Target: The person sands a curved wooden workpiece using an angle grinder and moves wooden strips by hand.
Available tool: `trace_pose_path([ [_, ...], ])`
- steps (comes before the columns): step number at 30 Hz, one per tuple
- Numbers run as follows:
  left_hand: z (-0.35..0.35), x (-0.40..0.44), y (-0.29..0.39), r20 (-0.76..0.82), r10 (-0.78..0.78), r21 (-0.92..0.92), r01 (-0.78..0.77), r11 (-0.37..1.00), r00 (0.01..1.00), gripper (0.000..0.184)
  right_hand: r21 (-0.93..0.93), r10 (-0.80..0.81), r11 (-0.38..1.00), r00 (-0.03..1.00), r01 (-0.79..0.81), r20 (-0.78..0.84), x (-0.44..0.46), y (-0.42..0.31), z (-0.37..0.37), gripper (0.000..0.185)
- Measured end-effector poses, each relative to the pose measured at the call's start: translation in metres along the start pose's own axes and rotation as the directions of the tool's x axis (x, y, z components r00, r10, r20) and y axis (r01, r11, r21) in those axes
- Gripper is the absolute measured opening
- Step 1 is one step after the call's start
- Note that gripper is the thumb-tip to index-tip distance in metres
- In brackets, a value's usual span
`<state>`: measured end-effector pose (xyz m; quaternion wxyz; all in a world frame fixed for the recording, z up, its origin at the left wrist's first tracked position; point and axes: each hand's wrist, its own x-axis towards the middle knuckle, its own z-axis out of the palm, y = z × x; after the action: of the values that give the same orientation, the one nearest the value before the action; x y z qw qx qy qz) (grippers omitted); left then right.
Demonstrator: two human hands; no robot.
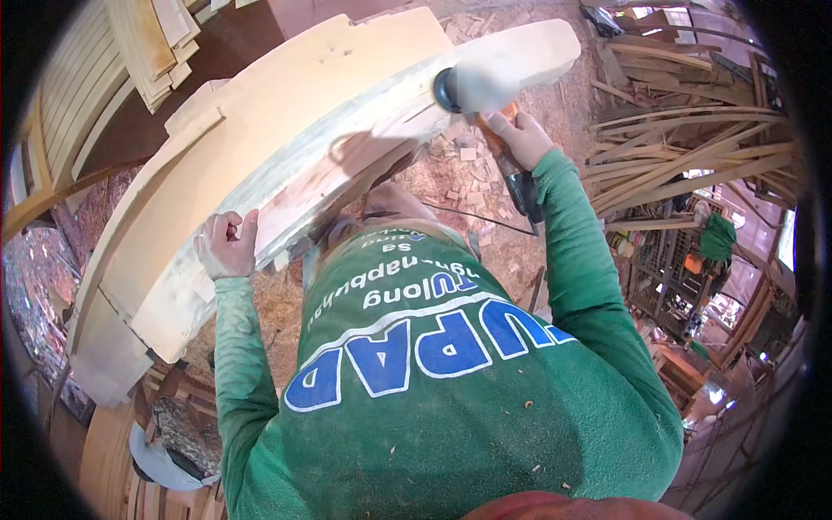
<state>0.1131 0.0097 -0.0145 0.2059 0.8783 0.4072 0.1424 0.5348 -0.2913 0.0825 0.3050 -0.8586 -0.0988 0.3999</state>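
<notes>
Right hand: your right hand point(520, 139) is wrapped around the orange-and-black disc grinder point(523, 191), upper right of centre.
Grinder head: its dark round rim lies over the workpiece; a pale blur hides the rest, so whether the disc bears on the wood you cannot tell.
Left hand: your left hand point(229, 244) has its fingers curled in and rests at the workpiece's near edge, left of centre — whether it grips, you cannot tell.
Arms: your right sleeve point(585, 243) reaches up the frame; your left sleeve point(238, 338) rises nearly straight, lower left.
Workpiece: the curved timber workpiece point(347, 108) sweeps from lower left to upper right, its rounded end bare beyond the grinder.
Near edge: chip-strewn floor point(485, 199) shows between workpiece and right sleeve — a thin dark cord crosses it.
Sides: curved wood strips point(693, 156) pile up at right; pale boards point(152, 48) crowd the upper left.
</notes>
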Motion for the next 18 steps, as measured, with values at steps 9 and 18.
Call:
trace_pose_path([
  [9,-0.006,-0.002,-0.001,-0.014,0.04,-0.026,-0.04,0.999,0.999,0.035,-0.009,-0.171,0.985,0.982,0.172,0.084,-0.033,-0.012,0.043,0.066],
  [18,0.001,-0.029,-0.013,-0.15,0.198,-0.011,-0.202,0.979,0.969,0.022,0.0,-0.177,0.983,0.939,0.186,0.293,-0.065,-0.047,0.136,0.068],
])
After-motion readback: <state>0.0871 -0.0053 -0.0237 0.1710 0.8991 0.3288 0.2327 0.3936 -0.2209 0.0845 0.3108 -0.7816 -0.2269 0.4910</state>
